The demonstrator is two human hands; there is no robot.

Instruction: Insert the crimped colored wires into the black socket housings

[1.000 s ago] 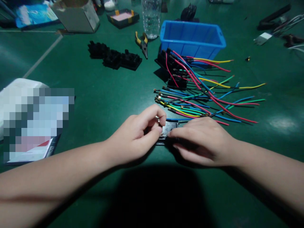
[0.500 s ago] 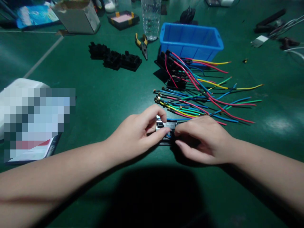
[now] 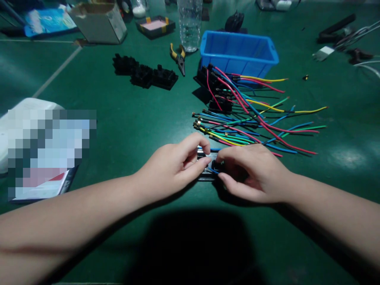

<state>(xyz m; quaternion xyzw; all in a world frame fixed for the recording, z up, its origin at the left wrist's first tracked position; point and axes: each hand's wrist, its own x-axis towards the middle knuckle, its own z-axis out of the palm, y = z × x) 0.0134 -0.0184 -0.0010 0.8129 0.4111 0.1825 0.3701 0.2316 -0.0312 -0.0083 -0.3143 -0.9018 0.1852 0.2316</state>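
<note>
My left hand [image 3: 184, 163] has a narrow grip on the black plastic housing [image 3: 208, 177], on the table [image 3: 142, 114] between my hands, apparently to steady it; whether my curled right hand [image 3: 257, 172] pinches anything, I cannot tell. Coloured wires [image 3: 234, 136] lie just beyond, presumably for reach.

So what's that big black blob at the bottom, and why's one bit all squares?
Head view: the blob looks like a shadow on the green table; also head view: coarse squares cover most of the device at left, perhaps to hide its screen; head view again: a whitish glare spot shines on the table at right.
</note>
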